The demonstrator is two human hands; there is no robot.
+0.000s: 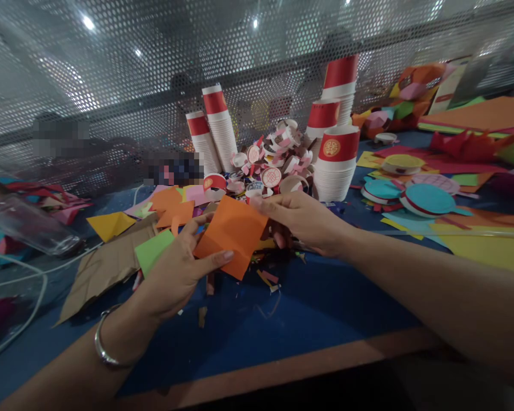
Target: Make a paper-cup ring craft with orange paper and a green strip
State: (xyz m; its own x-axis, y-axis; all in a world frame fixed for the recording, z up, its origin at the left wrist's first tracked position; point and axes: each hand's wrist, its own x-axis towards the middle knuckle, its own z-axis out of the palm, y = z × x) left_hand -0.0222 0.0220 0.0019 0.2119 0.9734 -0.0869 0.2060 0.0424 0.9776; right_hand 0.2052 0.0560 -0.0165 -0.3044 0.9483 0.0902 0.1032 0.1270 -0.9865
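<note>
Between my two hands is a square sheet of orange paper, held tilted above the table. My left hand grips its lower left edge, thumb on top and fingers behind. At the upper right corner my right hand pinches the sheet between thumb and fingers; some of those fingers are hidden. A faint crease crosses the paper. Below it, small paper scraps lie on the blue table top. Just left of my left hand rests a piece of green paper on brown cardboard.
Stacked red-and-white paper cups stand behind my hands, beside a heap of cut cup pieces. Blue paper discs and coloured sheets lie at right. A clear bottle and white cable are left. Perforated metal mesh closes the back.
</note>
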